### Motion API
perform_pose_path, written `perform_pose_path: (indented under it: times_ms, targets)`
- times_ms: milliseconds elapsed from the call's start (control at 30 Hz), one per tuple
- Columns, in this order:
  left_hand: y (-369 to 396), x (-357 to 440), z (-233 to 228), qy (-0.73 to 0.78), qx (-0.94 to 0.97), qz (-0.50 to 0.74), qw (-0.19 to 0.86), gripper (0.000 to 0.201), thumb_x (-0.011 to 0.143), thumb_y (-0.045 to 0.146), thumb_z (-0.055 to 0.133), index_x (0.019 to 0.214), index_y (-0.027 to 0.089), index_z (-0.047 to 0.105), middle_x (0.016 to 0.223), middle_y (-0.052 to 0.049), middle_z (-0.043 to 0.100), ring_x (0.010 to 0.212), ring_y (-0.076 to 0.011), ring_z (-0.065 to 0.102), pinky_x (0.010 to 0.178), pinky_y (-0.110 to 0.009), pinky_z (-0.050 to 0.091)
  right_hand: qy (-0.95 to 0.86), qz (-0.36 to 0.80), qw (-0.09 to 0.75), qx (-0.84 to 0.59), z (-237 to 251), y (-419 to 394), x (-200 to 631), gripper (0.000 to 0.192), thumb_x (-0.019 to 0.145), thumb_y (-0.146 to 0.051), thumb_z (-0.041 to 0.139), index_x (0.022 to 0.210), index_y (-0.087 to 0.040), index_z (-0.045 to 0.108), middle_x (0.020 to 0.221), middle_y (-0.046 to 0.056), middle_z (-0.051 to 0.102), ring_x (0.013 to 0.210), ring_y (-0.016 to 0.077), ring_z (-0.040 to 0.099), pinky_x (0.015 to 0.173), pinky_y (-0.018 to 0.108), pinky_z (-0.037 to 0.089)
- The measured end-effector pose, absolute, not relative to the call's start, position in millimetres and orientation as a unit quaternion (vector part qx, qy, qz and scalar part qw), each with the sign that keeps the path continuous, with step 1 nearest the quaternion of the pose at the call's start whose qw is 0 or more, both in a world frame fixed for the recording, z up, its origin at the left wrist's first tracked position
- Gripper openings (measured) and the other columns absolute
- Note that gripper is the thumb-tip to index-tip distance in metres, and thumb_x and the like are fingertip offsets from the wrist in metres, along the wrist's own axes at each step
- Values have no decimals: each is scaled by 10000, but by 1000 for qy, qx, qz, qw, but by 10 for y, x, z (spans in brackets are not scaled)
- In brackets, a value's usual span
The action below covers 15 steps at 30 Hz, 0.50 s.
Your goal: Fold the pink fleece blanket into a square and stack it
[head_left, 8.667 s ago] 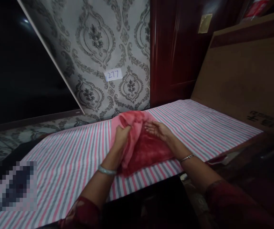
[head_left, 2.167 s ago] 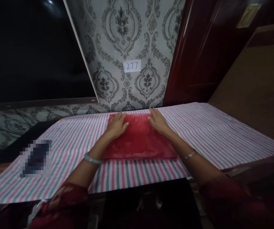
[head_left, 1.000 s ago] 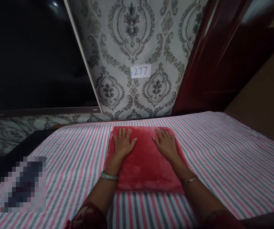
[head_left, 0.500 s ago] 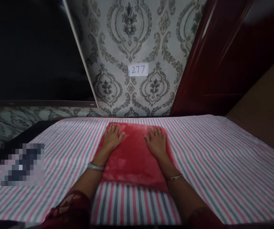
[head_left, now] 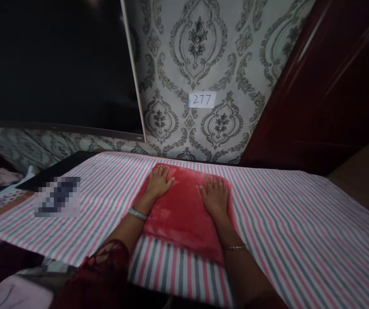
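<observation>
Both palms flat, fingers spread, nothing gripped: my left hand (head_left: 158, 183) and right hand (head_left: 215, 197) press on the folded red plush cloth (head_left: 181, 216), lying mid-table on the pink-grey-white striped tablecloth (head_left: 287, 231), near the patterned wall (head_left: 236, 51).

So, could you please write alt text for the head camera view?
Both hands lie flat, the left hand and right hand apart, on a folded red cloth spread on a pink, grey and white striped sheet. Behind, patterned wallpaper bears a label reading 277.

Folded cloth (head_left: 184, 212) on striped sheet (head_left: 284, 231), apparently centred.
</observation>
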State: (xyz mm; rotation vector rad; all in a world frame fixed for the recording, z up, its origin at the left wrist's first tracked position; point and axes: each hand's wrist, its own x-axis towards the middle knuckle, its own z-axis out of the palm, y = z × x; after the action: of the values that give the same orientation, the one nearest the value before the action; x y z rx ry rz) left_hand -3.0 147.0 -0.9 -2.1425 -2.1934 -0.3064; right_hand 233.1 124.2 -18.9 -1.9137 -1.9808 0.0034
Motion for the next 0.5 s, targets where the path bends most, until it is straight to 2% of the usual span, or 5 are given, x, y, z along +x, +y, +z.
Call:
perform_pose_path:
  times_ms: [133,300,400,500]
  targets:
    - [1479,-33,1,-701,-704,-111,31,672,988,501,382,1549,133,380,1638,-202,300,1538,-329,227,1235,-526,197,-703,10,192,-685,-126,1229,2302,586,1030,-472,348,1543,-202,433,1608,128,388,1496,328,287,1189,562,208]
    - [1547,-97,214,-695,-706,-122,-57,670,950,516,437,1532,184,414,1638,-177,309,1541,-305,225,1226,-535,217,-717,19,164,-677,34,1224,2380,549,1026,-409,392,1542,-225,426,1616,118,378,1496,294,302,1182,527,262]
    - [1497,-263,385,-685,-713,-122,-82,637,933,503,472,1486,189,481,1616,-174,357,1518,-306,292,1205,-529,275,-683,12,226,-694,58,1083,2672,559,1002,-357,433,1536,-194,429,1598,136,404,1468,282,359,1157,461,334]
    - [1301,-555,407,-696,-680,-188,-134,655,902,461,544,1471,140,490,1580,-202,412,1473,-342,375,1176,-519,338,-607,71,307,-730,-68,782,3052,590,993,-359,416,1518,-90,431,1443,204,563,1311,278,549,1063,400,445]
